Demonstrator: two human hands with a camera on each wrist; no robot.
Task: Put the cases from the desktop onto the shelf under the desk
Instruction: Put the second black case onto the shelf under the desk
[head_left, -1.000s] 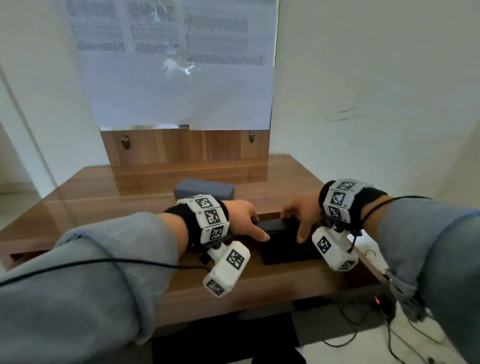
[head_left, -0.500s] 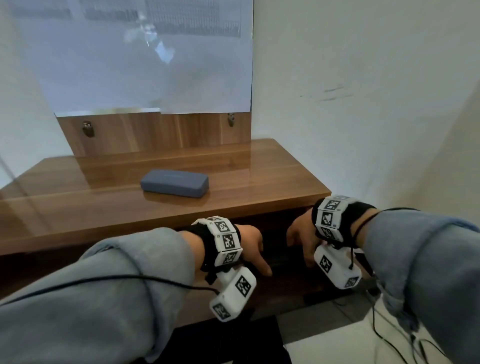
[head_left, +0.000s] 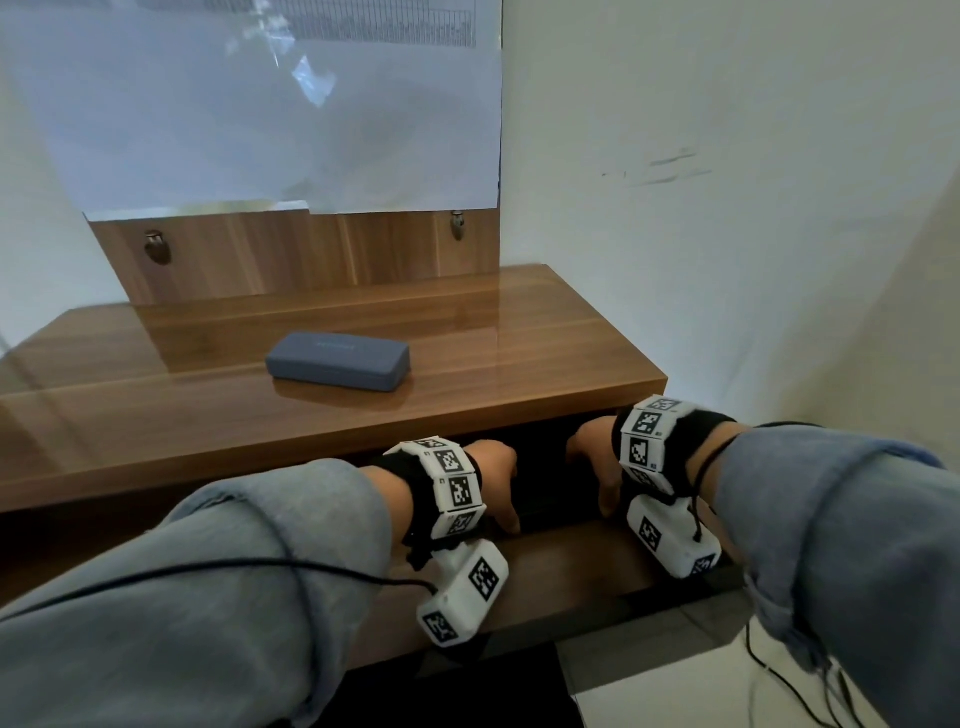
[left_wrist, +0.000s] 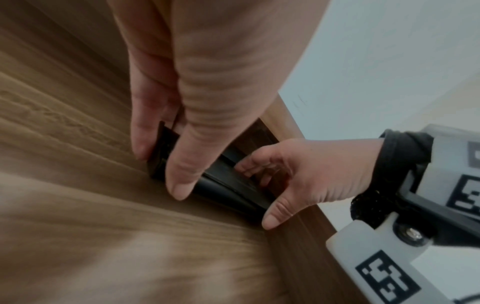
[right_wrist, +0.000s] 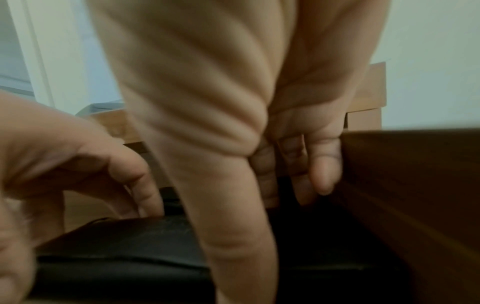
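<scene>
Both hands, left hand & right hand, pinch the black case w/ fingers at its ends on the shelf; letting go near shelf's front edge could tip it off.

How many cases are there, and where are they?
2. A grey case lies on the desktop. A black case is down at the shelf under the desk, held by the left hand and right hand. More could be hidden deeper under the desk.
</scene>
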